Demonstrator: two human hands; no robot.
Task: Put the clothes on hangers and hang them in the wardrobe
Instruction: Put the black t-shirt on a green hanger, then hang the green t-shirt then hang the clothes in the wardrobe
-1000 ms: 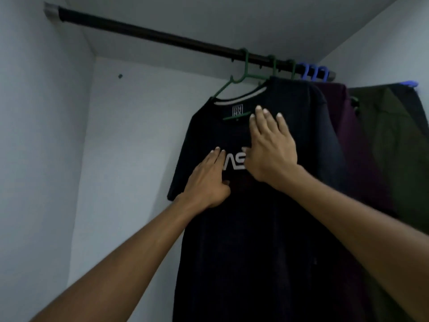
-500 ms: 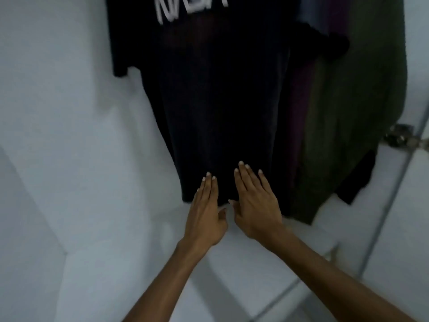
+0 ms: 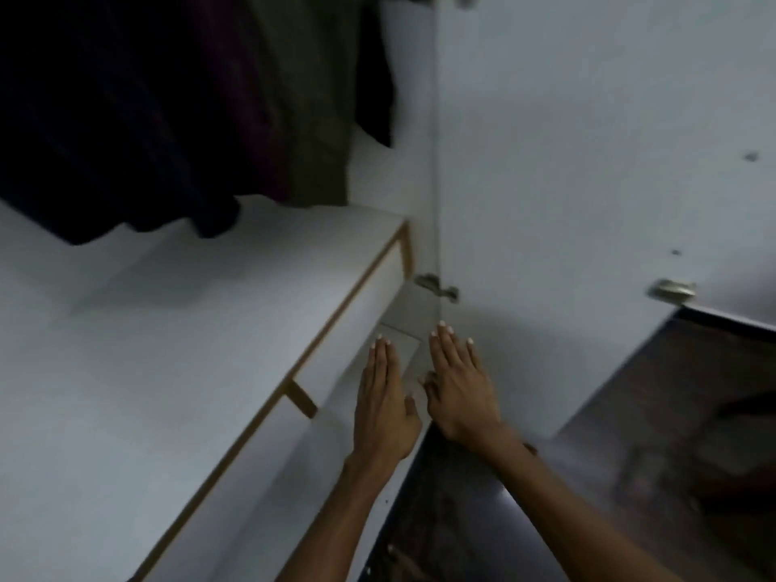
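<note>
I am holding my left hand (image 3: 384,407) and right hand (image 3: 460,392) flat and empty below the hung clothes (image 3: 176,111) over the wardrobe shelf (image 3: 168,329), probably needing another garment next.

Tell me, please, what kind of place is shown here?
Most likely a home wardrobe: dark hanging clothes above a white shelf with wood-coloured edging, and an open white door with a metal hinge. Both hands are empty.

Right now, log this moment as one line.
left hand: open, empty | right hand: open, empty | black T-shirt: hanging | wardrobe door: open
</note>
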